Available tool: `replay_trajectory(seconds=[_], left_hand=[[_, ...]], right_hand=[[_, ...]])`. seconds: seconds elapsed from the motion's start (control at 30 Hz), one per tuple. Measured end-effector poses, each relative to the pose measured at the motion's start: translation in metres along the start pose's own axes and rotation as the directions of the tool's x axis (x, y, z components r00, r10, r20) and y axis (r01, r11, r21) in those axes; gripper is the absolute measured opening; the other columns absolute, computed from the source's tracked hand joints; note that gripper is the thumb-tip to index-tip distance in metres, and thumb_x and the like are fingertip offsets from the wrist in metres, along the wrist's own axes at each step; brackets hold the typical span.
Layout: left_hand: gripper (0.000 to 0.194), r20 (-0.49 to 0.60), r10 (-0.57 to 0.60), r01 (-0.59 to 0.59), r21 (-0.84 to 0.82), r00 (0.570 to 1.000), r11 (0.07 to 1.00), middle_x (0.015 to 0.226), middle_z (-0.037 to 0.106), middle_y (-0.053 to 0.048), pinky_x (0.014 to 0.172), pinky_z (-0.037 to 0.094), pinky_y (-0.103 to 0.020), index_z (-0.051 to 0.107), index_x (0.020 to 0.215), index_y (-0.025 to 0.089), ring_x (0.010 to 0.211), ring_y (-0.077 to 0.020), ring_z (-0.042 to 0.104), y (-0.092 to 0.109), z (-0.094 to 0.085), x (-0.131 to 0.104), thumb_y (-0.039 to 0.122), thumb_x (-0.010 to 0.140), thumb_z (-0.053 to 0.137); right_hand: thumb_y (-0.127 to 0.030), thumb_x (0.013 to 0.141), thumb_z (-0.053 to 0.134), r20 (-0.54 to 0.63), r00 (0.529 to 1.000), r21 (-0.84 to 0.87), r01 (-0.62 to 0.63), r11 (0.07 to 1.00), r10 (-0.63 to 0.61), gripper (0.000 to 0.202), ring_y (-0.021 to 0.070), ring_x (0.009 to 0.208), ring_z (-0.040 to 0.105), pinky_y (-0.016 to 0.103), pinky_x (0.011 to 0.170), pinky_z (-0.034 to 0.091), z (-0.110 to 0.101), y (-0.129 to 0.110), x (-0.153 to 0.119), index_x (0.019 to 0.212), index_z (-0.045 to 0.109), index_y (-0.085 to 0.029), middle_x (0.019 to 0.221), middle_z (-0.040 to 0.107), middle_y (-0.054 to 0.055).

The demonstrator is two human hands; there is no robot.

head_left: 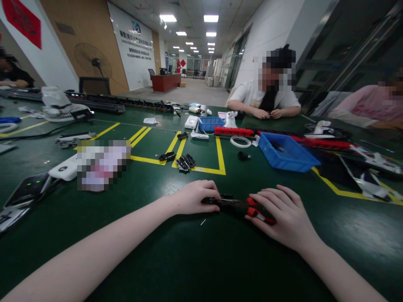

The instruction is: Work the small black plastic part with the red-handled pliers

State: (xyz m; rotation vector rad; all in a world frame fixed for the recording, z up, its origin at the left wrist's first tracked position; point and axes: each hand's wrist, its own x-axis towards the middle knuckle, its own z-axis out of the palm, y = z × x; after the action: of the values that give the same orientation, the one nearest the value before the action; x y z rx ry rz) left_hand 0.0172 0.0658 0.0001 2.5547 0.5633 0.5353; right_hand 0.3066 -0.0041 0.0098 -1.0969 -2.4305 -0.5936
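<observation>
My left hand (203, 196) is closed on a small black part (209, 201), most of it hidden by the fingers. My right hand (281, 209) grips a pair of pliers (252, 207) by the red and black handles. The dark jaws of the pliers point left and meet the black part; blur hides exactly how they touch. Just below my left hand a thin white sliver (203, 222) lies on the green table (195, 264). Beyond my hands sits a small pile of black parts (185, 162), with another black part (167, 156) beside it.
A blue bin (288, 153) stands right of centre, near a white ring (240, 141) and a black cylindrical piece (244, 155). At left are a white power bank (64, 167) and a dark device (28, 188). A person (267, 90) sits across the table.
</observation>
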Motion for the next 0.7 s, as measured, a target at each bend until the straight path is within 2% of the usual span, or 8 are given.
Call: replay_trajectory(seconds=[0.3,0.7], left_hand=[[0.023,0.000,-0.017,0.017,-0.059,1.000,0.998,0.110,0.060,-0.005,0.083,0.048,-0.029,0.066,0.103,0.018,0.095,-0.0173,0.059,-0.0004,-0.0007,-0.0006,0.033,0.085,0.067],[0.023,0.005,-0.017,0.017,-0.033,1.000,0.999,0.110,0.059,-0.006,0.082,0.048,-0.029,0.065,0.104,0.019,0.096,-0.0180,0.059,0.0014,-0.0016,-0.0005,0.032,0.085,0.067]], right_hand=[[-0.040,0.084,0.063,0.016,1.000,0.048,-0.005,0.999,0.004,0.038,0.0238,0.092,0.063,0.042,0.088,0.041,-0.0005,-0.0004,-0.0001,0.114,0.061,-0.017,0.104,0.070,0.010],[-0.038,0.085,0.062,0.019,1.000,0.065,-0.001,0.998,0.000,0.036,0.0237,0.090,0.062,0.041,0.084,0.041,-0.0027,-0.0049,0.0014,0.113,0.060,-0.014,0.102,0.069,0.012]])
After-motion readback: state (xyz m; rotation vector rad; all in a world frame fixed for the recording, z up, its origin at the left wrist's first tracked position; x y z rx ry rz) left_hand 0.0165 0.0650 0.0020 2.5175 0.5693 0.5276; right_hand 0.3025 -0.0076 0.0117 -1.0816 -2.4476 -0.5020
